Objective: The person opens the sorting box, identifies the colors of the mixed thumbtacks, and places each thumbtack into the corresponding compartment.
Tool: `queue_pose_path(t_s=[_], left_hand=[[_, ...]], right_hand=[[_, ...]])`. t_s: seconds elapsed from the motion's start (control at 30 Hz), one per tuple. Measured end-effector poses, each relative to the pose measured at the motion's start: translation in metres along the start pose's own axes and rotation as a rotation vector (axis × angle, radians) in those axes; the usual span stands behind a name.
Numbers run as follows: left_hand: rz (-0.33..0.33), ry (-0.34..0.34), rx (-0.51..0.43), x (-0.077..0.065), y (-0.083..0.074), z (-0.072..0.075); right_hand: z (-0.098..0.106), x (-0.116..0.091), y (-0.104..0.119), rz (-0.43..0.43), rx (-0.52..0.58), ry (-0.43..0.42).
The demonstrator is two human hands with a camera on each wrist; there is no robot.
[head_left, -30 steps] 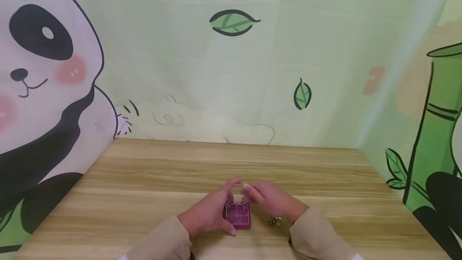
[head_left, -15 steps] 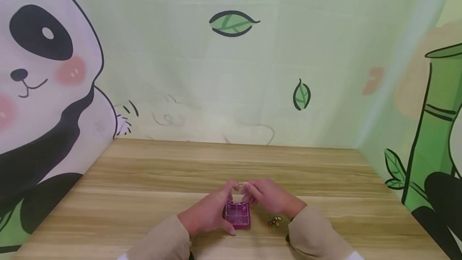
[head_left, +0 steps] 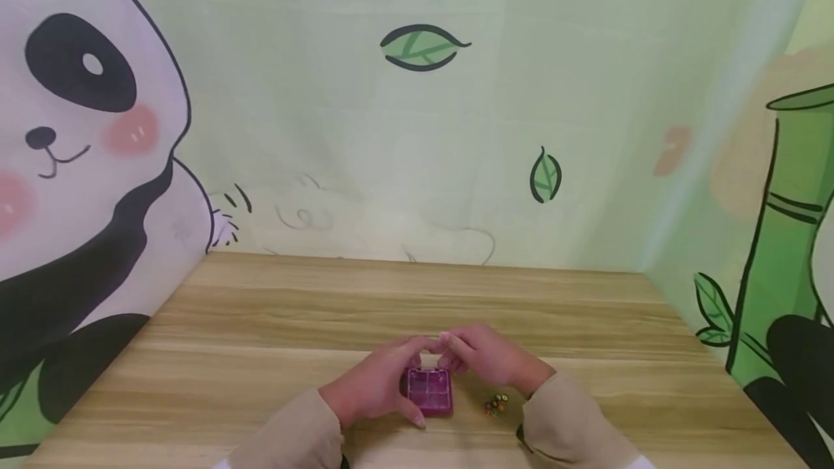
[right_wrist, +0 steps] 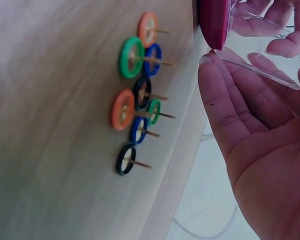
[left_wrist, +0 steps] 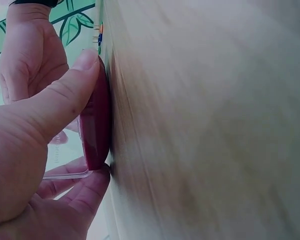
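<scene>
A small magenta compartment box (head_left: 428,392) stands on the table with its clear lid (right_wrist: 262,71) raised at the far side. No contents are visible in its compartments. My left hand (head_left: 378,382) grips the box from the left, thumb at the near edge and fingers round the far side. At the raised lid, my right hand (head_left: 491,359) holds the clear plastic between thumb and curled fingers; the exact contact is partly hidden. Several thumbtacks (right_wrist: 124,110) with orange, green, blue and black rims lie to the right of the box, points up.
The wooden table (head_left: 313,295) extends behind and to both sides of the hands. A pale green backdrop (head_left: 313,107) with panda, leaf and bamboo drawings rises at its back and sides.
My left index finger has moved right to meet my right fingertips above the lid. The box and thumbtacks stay where they were; the head view has tilted slightly.
</scene>
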State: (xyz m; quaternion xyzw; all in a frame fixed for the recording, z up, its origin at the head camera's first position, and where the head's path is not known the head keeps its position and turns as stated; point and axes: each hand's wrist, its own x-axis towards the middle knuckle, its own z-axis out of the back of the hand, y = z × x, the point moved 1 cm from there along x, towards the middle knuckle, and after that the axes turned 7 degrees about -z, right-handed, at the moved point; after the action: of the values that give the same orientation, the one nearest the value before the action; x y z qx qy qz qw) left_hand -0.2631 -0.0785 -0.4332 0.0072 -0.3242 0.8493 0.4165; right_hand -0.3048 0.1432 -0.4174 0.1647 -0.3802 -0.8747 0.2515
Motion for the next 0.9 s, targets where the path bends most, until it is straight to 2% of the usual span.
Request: queue_pose_path(t_s=[0.27,0.57,0.8,0.9], left_hand=[[0.033,0.019,-0.023,0.0000,0.0020,0.0009],[0.035,0.040,0.011,0.0015,0.0031,0.0030],[0.041,0.061,0.018,0.0031,0.0017,0.0044],[0.049,0.071,0.030,0.0037,0.0009,0.0048]], right_hand=[[0.0006,-0.0019,-0.0007,0.014,0.001,0.004],[-0.0005,-0.0028,0.0021,0.019,-0.006,-0.004],[0.0009,-0.0050,0.0016,-0.009,0.029,0.006],[0.0024,-0.0068,0.0006,-0.010,0.003,-0.010]])
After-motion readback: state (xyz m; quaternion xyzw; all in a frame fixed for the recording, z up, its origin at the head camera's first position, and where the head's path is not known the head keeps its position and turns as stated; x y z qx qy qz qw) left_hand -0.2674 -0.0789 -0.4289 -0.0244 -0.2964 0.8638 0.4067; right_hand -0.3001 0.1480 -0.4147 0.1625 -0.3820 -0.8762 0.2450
